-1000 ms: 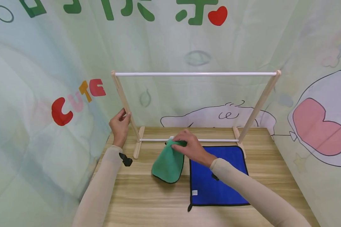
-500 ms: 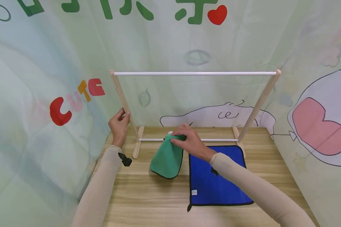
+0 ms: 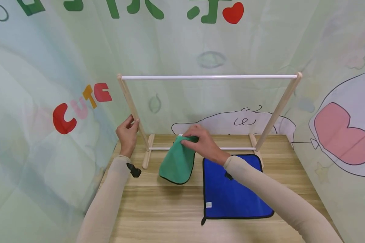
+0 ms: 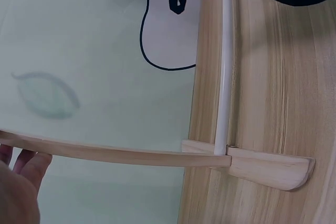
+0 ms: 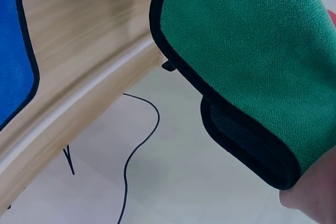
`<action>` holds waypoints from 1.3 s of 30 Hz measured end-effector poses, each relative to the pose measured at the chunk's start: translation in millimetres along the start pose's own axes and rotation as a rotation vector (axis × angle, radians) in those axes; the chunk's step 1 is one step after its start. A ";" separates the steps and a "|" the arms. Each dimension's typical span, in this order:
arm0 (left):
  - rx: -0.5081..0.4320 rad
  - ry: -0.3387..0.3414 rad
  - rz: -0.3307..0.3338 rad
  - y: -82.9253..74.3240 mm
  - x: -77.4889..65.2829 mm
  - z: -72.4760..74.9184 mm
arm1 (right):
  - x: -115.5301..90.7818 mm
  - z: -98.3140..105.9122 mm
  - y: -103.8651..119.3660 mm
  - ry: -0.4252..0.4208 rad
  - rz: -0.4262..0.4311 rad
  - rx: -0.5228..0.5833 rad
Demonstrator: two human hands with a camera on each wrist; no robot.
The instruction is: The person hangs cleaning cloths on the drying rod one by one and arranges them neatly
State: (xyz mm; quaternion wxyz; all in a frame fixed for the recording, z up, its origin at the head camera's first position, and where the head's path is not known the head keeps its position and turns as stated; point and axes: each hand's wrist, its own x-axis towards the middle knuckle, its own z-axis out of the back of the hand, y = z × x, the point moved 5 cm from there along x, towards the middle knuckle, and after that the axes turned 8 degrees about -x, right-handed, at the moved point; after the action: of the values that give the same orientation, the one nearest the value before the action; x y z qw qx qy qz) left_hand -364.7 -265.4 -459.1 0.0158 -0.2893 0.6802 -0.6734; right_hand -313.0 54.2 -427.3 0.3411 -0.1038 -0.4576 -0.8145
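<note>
My right hand [image 3: 203, 141] pinches the upper part of a green towel [image 3: 177, 163] with black edging. The towel hangs over the wooden table, in front of the rack's lower white rod [image 3: 237, 148]. In the right wrist view the green towel [image 5: 252, 45] fills the upper right, with a darker folded part below its edge. At the left, my left hand [image 3: 128, 133] holds the wooden upright [image 3: 130, 101] of the rack between thumb and fingers. The left wrist view shows those fingers [image 4: 34, 169] at the upright [image 4: 126, 156].
A blue towel [image 3: 231, 192] with black edging lies flat on the table [image 3: 152, 209], right of the green one and partly under my right forearm. The rack's upper white rod [image 3: 210, 77] spans between two uprights. A printed curtain [image 3: 170, 44] surrounds the table.
My right hand has raised the green towel slightly, upward and a little left. The left hand stays on the upright. The view has shifted a little.
</note>
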 end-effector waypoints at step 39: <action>0.034 -0.025 0.019 16.8 6.2 2.2 | 43.4 46.6 23.4 -0.099 0.033 -0.033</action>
State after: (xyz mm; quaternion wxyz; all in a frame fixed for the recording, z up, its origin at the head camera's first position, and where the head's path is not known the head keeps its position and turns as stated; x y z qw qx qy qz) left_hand -375.2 -271.2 -472.6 0.0357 -0.2908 0.6710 -0.6811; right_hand -336.8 64.1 -364.6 0.3297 -0.1569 -0.4584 -0.8102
